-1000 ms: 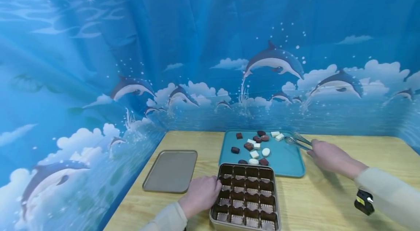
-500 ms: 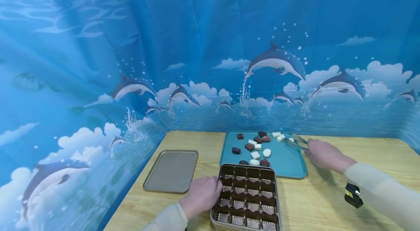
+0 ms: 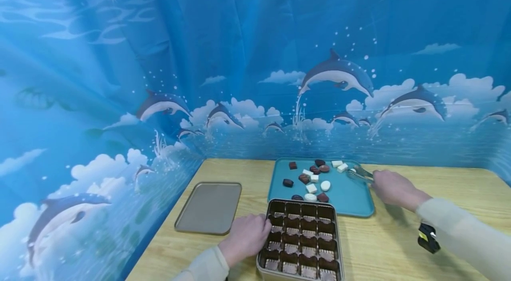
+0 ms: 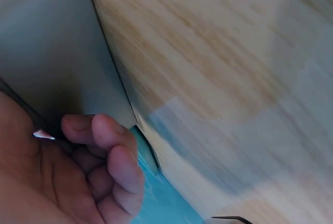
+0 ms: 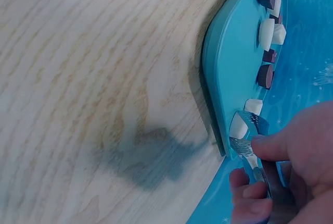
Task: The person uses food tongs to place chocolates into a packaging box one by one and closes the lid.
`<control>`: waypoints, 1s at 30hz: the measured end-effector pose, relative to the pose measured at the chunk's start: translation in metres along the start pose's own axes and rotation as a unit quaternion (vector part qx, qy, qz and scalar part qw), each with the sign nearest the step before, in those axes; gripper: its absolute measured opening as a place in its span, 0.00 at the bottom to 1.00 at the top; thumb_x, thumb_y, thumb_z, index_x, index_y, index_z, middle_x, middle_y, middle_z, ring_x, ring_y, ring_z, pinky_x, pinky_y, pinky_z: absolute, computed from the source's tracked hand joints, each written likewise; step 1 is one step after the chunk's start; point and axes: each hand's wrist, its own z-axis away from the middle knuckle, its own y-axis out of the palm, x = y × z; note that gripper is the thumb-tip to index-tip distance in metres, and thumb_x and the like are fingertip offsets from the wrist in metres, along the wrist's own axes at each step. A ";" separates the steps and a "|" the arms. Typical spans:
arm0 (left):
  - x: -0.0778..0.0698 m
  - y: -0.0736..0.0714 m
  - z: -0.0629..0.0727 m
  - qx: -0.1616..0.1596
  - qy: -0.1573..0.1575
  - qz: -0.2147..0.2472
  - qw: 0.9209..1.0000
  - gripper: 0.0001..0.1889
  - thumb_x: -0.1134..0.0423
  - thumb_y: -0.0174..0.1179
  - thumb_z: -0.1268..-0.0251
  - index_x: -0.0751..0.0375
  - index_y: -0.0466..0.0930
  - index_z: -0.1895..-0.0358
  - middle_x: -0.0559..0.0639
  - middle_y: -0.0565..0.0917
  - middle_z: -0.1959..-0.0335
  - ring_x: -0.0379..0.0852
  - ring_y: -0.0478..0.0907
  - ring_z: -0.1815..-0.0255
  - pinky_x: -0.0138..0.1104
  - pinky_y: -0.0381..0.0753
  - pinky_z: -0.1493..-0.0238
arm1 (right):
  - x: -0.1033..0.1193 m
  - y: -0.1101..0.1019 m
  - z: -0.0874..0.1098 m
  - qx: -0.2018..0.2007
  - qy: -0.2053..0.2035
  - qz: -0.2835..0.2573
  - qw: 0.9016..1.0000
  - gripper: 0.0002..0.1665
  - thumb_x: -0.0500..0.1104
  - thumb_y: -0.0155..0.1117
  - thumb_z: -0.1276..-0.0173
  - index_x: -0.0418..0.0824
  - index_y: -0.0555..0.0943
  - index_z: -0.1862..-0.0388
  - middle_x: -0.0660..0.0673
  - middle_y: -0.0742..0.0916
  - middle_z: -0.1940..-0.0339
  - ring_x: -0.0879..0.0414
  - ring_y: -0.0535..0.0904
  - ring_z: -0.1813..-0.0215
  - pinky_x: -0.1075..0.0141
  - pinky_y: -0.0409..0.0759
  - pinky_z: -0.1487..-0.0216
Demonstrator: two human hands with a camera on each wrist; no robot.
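Observation:
My right hand holds metal tongs over the far right corner of the blue tray. In the right wrist view, the tongs' slotted tips stand on either side of a white chocolate; thumb and fingers are curled round the handles. My left hand grips the left rim of a square tin, its thumb at the edge. A brown plastic insert with bare compartments fills the tin. The left wrist view shows the curled fingers against the tin's side wall.
Several dark and white chocolates lie scattered across the blue tray. A shallow metal lid rests on the wooden table at the left. A blue dolphin-print curtain hangs behind the table and along its left side.
My right hand has moved slightly left with the tongs, and their tips have come closer together round the white chocolate. My left hand stays at the tin's rim.

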 end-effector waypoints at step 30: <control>0.000 -0.002 -0.001 0.021 -0.006 0.006 1.000 0.23 0.52 0.43 0.21 0.50 0.71 0.80 0.47 0.76 0.84 0.46 0.76 0.82 0.38 0.71 0.81 | 0.084 -0.022 0.088 -0.016 -0.097 -0.002 0.995 0.20 0.43 0.65 0.29 0.33 0.78 0.43 0.48 0.87 0.61 0.59 0.81 0.68 0.58 0.81 0.67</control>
